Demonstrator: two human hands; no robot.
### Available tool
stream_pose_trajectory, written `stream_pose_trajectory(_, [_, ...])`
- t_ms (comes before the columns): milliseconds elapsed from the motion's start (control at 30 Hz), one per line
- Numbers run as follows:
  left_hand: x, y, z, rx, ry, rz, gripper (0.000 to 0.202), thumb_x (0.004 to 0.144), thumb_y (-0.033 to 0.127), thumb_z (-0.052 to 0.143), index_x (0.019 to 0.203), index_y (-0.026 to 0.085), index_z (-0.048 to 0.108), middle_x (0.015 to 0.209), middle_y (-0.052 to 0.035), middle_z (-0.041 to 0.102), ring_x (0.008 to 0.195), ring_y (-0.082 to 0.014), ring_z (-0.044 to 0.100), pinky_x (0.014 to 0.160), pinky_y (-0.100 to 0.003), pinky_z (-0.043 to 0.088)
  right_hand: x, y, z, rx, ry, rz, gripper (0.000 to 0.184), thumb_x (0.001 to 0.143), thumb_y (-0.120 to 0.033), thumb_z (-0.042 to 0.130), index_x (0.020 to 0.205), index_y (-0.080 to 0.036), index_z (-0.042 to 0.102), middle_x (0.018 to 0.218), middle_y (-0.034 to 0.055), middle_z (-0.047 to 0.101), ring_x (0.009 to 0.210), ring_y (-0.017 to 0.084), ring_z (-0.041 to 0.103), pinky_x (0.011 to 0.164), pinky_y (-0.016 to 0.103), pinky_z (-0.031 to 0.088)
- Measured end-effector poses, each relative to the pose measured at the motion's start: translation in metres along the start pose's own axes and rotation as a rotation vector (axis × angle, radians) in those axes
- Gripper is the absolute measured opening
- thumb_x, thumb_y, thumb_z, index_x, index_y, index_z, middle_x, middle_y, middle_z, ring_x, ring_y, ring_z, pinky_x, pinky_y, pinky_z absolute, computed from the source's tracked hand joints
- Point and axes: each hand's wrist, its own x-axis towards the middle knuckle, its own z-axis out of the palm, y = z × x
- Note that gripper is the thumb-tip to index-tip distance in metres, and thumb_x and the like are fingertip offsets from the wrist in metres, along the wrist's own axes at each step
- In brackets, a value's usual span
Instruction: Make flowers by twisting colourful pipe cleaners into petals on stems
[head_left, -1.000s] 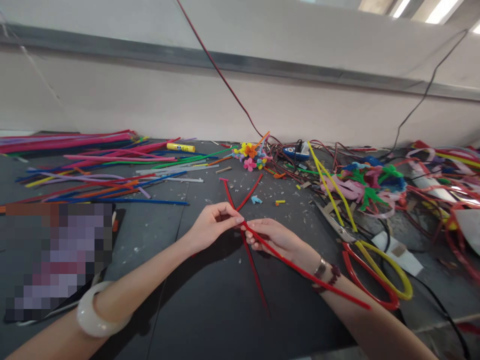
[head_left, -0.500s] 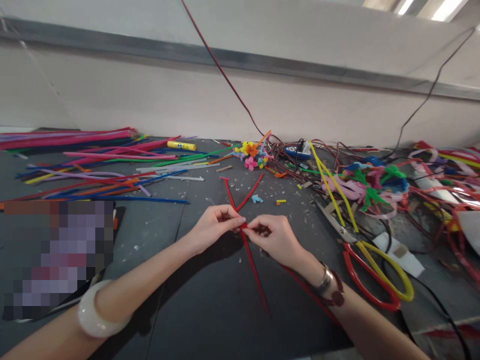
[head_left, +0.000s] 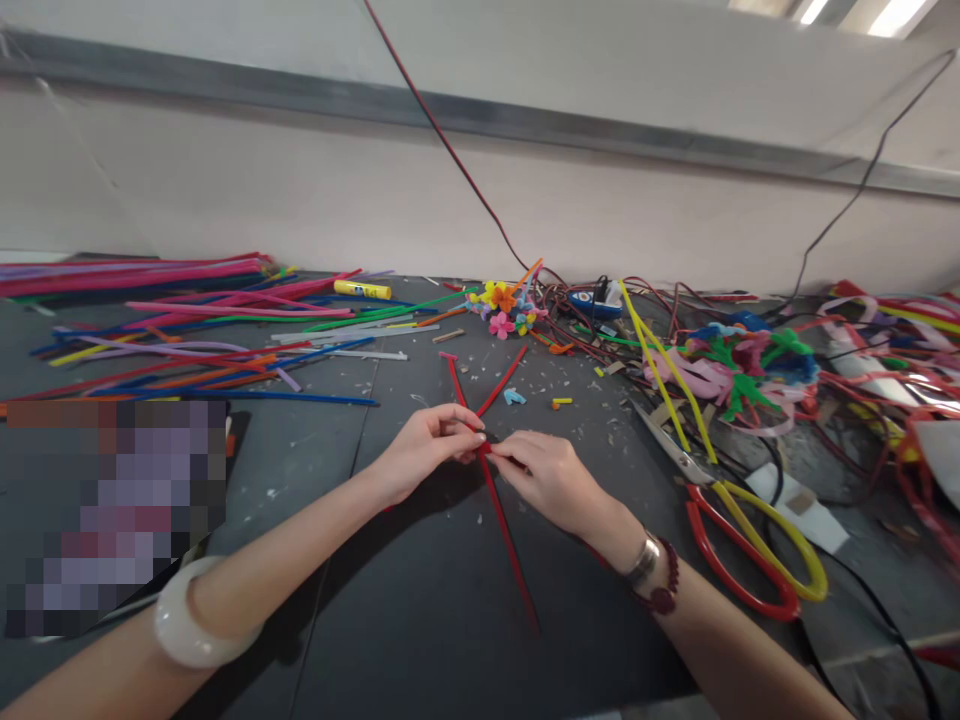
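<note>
Red pipe cleaners (head_left: 508,540) lie crossed on the dark tabletop, with two ends pointing away from me and a long one toward me. My left hand (head_left: 427,450) pinches them near the crossing, thumb against the fingers. Close beside it on the right, my right hand (head_left: 551,480) is closed in a pinch at the same spot. The fingertips hide most of the crossing. A little red shows under my left wrist and by my right wrist.
Loose coloured pipe cleaners (head_left: 225,310) and a yellow glue stick (head_left: 363,290) lie at the back left. Pipe-cleaner flowers (head_left: 501,310) stand at the back middle. Scissors (head_left: 739,575) with red and yellow handles lie at right, beside tangled pieces and cables. A blurred patch covers the lower left.
Both hands stay at the crossing; my right hand has turned slightly. The red strand under my right forearm shows less now, and a bit of red has appeared under my left wrist.
</note>
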Motion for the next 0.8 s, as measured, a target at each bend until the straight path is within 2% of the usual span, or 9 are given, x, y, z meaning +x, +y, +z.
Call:
stream_pose_trajectory(133, [0.0,0.0,0.0,-0.078,-0.004,-0.094,0.013,0.066,0.018,0.068,0.074,0.014,0.058,0.057,0.0043,0.056,0.05,-0.0051,0.05,0.053,-0.018,0.04,-0.003,0.0,-0.002,-0.181,-0.08,-0.105,0.022,0.088,-0.016,0.04,0.08,-0.013,0.061,0.079,0.0104,0.062,0.075,0.018,0.058,0.066,0.03,0.046])
stream_pose_trajectory(233, [0.0,0.0,0.0,-0.093,-0.01,-0.118,0.011,0.065,0.019,0.068,0.071,0.014,0.061,0.057,0.0036,0.056,0.048,-0.0049,0.049,0.052,-0.018,0.04,-0.003,0.002,-0.001,-0.131,-0.061,-0.077,0.02,0.086,-0.017,0.042,0.079,-0.015,0.061,0.076,0.0087,0.062,0.073,0.017,0.058,0.065,0.029,0.046])
stream_pose_trajectory(300, [-0.001,0.0,0.0,-0.046,-0.003,-0.076,0.011,0.066,0.022,0.068,0.072,0.014,0.064,0.059,0.0014,0.06,0.051,-0.0062,0.051,0.054,-0.019,0.042,-0.001,0.002,-0.001,0.007,-0.002,0.028,0.017,0.085,-0.019,0.046,0.079,-0.016,0.061,0.072,0.0059,0.062,0.068,0.015,0.058,0.063,0.027,0.046])
stream_pose_trajectory(367, [-0.001,0.001,-0.001,0.029,-0.004,-0.006,0.014,0.066,0.023,0.069,0.076,0.014,0.067,0.066,-0.0014,0.065,0.058,-0.0092,0.056,0.06,-0.021,0.045,0.002,0.001,-0.002,0.197,0.036,0.202,0.016,0.083,-0.023,0.049,0.078,-0.016,0.062,0.066,0.0031,0.06,0.058,0.012,0.056,0.056,0.024,0.046])
stream_pose_trajectory(467, [-0.003,0.003,-0.001,0.127,-0.022,0.078,0.02,0.065,0.023,0.069,0.083,0.015,0.069,0.079,-0.0046,0.069,0.071,-0.0147,0.061,0.069,-0.024,0.047,0.007,-0.001,-0.004,0.554,-0.005,0.51,0.018,0.08,-0.03,0.052,0.076,-0.015,0.062,0.061,0.0005,0.058,0.043,0.008,0.051,0.042,0.021,0.044])
stream_pose_trajectory(567, [-0.004,0.006,-0.001,0.237,0.017,0.102,0.016,0.067,0.027,0.067,0.076,0.014,0.069,0.073,-0.0046,0.069,0.068,-0.0152,0.061,0.066,-0.024,0.047,0.009,-0.002,-0.006,0.804,-0.077,0.658,0.022,0.076,-0.035,0.056,0.072,-0.014,0.06,0.058,-0.0005,0.057,0.04,0.006,0.048,0.038,0.02,0.044])
stream_pose_trajectory(667, [-0.005,0.009,0.001,0.294,0.053,0.079,0.016,0.07,0.028,0.064,0.069,0.013,0.068,0.062,-0.0021,0.066,0.06,-0.0119,0.058,0.061,-0.021,0.045,0.009,-0.003,-0.006,0.828,-0.101,0.655,0.021,0.075,-0.035,0.057,0.071,-0.014,0.059,0.056,-0.0014,0.056,0.04,0.006,0.048,0.039,0.019,0.043])
stream_pose_trajectory(733, [-0.005,0.009,0.002,0.293,0.05,0.053,0.017,0.071,0.029,0.063,0.066,0.013,0.067,0.058,-0.0006,0.064,0.056,-0.01,0.055,0.058,-0.019,0.043,0.008,-0.004,-0.006,0.71,-0.091,0.609,0.021,0.076,-0.034,0.056,0.071,-0.015,0.059,0.056,-0.0015,0.056,0.039,0.006,0.048,0.038,0.018,0.04])
stream_pose_trajectory(800, [-0.005,0.009,0.003,0.275,0.039,0.026,0.019,0.072,0.029,0.063,0.063,0.013,0.066,0.054,0.0006,0.061,0.053,-0.0087,0.053,0.055,-0.018,0.041,0.007,-0.005,-0.007,0.517,-0.06,0.504,0.019,0.078,-0.031,0.054,0.069,-0.015,0.06,0.057,-0.0011,0.056,0.042,0.007,0.049,0.041,0.019,0.038])
